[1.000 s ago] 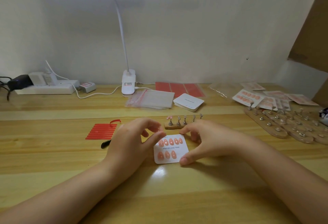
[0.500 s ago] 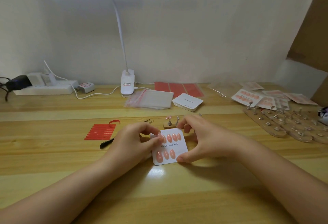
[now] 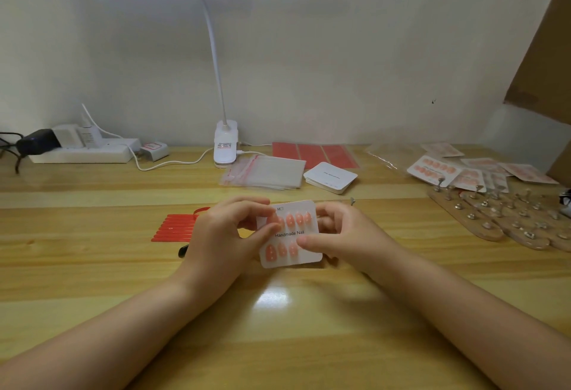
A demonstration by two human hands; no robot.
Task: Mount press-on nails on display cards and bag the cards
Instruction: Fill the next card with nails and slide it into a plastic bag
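Holding the display card point(image 3: 290, 233) above the tabletop point(image 3: 92, 281), pinched between our left hand point(image 3: 222, 235) and right hand point(image 3: 346, 235), we judged its nails nearly mounted, bagging undone.

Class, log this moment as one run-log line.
left hand: holds display card | right hand: pinches card, thumb on front | card: lifted, tilted | bags: untouched

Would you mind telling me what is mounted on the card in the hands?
On the card, pink nails: four show above the print, three below. The left hand and right hand cover the rest.
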